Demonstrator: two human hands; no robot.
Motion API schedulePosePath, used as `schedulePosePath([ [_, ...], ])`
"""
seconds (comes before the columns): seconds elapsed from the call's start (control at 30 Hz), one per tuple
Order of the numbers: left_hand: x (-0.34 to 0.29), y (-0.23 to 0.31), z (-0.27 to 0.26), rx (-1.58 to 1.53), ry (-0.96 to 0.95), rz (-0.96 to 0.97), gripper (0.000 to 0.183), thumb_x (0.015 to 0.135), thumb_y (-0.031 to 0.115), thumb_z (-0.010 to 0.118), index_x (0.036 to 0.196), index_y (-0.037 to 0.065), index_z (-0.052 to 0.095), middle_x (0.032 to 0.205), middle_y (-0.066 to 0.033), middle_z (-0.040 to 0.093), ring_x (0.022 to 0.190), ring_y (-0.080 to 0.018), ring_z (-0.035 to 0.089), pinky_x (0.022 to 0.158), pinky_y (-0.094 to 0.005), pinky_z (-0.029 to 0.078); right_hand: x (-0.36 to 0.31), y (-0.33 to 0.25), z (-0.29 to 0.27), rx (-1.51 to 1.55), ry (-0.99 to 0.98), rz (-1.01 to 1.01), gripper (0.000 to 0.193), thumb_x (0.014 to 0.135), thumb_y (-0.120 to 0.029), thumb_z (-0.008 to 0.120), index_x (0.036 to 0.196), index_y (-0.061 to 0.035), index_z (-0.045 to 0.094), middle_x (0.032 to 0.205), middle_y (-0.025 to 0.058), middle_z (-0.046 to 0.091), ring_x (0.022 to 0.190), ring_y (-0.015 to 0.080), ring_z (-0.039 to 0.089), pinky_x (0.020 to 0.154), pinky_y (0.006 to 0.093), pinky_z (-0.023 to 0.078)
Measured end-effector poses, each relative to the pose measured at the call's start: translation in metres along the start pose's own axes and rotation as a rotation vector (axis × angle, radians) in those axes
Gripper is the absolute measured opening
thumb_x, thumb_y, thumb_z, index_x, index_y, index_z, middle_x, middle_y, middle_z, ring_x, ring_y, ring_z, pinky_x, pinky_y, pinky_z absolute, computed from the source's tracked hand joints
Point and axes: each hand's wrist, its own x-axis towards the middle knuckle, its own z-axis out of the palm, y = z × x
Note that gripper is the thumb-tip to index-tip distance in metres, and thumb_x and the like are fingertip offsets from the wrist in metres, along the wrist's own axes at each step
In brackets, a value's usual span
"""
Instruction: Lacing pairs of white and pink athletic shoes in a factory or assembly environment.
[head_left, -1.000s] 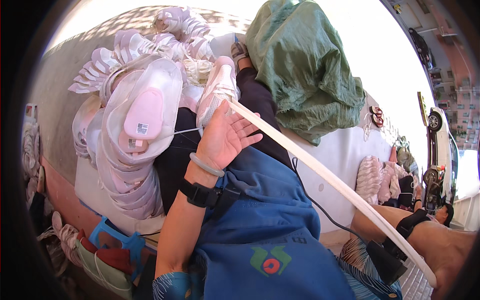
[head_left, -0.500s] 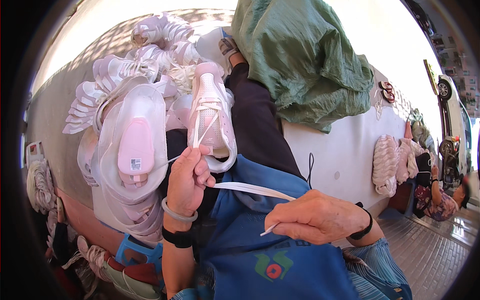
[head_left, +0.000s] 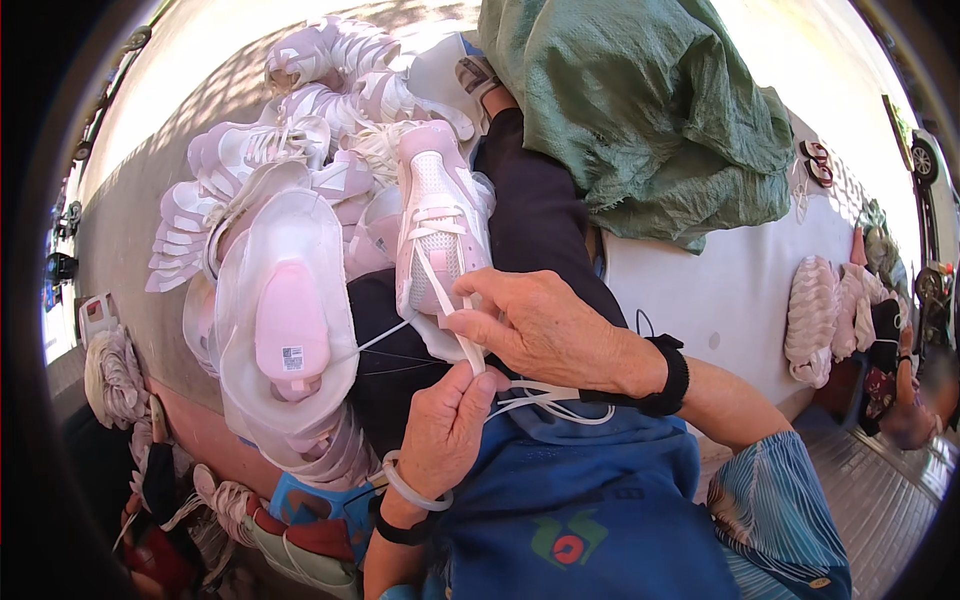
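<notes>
A pink-and-white sneaker (head_left: 436, 185) rests toe away on my dark-trousered lap, its white lace threaded across the front. Low at the shoe's opening, my left hand (head_left: 447, 428) pinches the white shoelace (head_left: 438, 280) between thumb and fingertips. Just above it, my right hand (head_left: 550, 325) curls its thumb and forefinger around the lace beside the shoe's collar. More loose lace (head_left: 550, 395) loops out under the right wrist onto the blue apron (head_left: 600, 500). The shoe's opening is partly hidden by my right fingers.
Left of the shoe, pink-soled stacked shoe parts (head_left: 290, 320) lie nested. Behind them sit several pink-and-white uppers (head_left: 250, 145). A green sack (head_left: 640, 110) stands beyond my leg. Right, another person (head_left: 905, 400) sits near bundled shoe parts (head_left: 812, 310). A blue stool (head_left: 310, 505) is at lower left.
My right hand has moved left and up from the apron to the shoe's opening. My left hand has dropped lower and right, pinching the lace. The loose lace now loops below.
</notes>
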Motion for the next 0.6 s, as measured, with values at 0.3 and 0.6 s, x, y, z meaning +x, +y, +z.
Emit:
schedulePosePath([
  [0.3, 0.006, -0.018, -0.015, -0.254, -0.083, -0.197, 0.041, 0.103, 0.032, 0.040, 0.102, -0.002, 0.061, 0.080, -0.0066, 0.060, 0.066, -0.0116, 0.058, 0.068, -0.0257, 0.054, 0.013, 0.016, 0.013, 0.321, -0.137, 0.306, 0.024, 0.090, -0.023, 0.066, 0.095, 0.0006, 0.066, 0.065, 0.0006, 0.057, 0.054, 0.0060, 0.049, 0.049, 0.0246, 0.040],
  [0.6, 0.055, -0.034, -0.026, -0.970, -0.081, -0.053, 0.040, 0.101, 0.029, 0.045, 0.121, -0.004, 0.053, 0.105, -0.0091, 0.061, 0.094, -0.0178, 0.061, 0.092, -0.0320, 0.048, -0.002, -0.003, 0.030, 0.066, -0.126, 0.042, 0.019, 0.089, -0.021, 0.068, 0.088, -0.0025, 0.065, 0.062, 0.0080, 0.055, 0.055, 0.0109, 0.047, 0.052, 0.0289, 0.042],
])
